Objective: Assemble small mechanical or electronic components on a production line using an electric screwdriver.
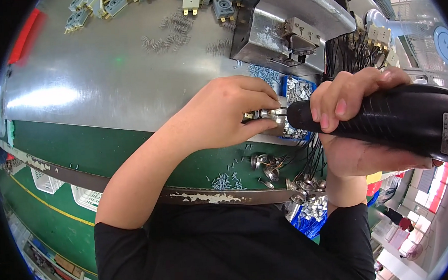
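My left hand (227, 109) reaches across the bench and pinches a small shiny metal part (268, 114) with a brass-coloured tab between thumb and fingers. A thick black power screwdriver (402, 121) lies nearly level in my right hand (352, 93), whose fingers wrap over its front end. Its thin bit points left and meets or nearly meets the part; actual contact is too small to tell. Just beyond and under the tool's tip is a blue tray (285, 85) of small metal pieces, partly hidden. Loose bluish screws (265, 72) lie beside the tray.
A metal fixture (273, 24) stands behind the tray. Coil springs (169, 38) and grey switch bodies (222, 9) lie at the back. On the green mat (75, 144) nearer me are more screws (225, 182) and round metal parts (271, 172) with black wires.
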`<control>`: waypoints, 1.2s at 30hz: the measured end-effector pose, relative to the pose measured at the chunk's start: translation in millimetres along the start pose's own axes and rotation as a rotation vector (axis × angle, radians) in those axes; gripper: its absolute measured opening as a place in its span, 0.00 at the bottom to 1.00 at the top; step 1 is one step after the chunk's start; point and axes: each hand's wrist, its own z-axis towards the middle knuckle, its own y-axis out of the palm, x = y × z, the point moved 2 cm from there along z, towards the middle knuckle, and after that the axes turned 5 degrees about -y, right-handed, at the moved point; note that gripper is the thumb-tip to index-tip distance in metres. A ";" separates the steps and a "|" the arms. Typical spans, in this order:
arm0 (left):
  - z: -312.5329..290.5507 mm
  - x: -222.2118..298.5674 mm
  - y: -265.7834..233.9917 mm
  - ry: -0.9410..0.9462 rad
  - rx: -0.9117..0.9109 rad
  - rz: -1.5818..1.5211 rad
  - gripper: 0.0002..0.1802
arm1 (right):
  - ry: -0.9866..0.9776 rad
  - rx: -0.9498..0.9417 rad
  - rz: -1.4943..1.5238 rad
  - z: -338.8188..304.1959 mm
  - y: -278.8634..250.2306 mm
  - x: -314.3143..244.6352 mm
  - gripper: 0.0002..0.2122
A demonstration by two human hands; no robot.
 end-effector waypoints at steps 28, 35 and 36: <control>2.6 7.0 -3.9 -0.013 -0.054 0.016 0.17 | -0.072 0.297 -0.071 80.8 -47.4 -11.2 0.53; 4.7 9.2 -3.6 -0.026 -0.057 0.008 0.17 | -0.609 -0.136 1.074 117.3 -44.7 42.7 0.38; 4.0 8.9 -3.9 -0.042 -0.058 0.008 0.17 | -0.553 -0.106 0.991 113.6 -45.1 41.4 0.38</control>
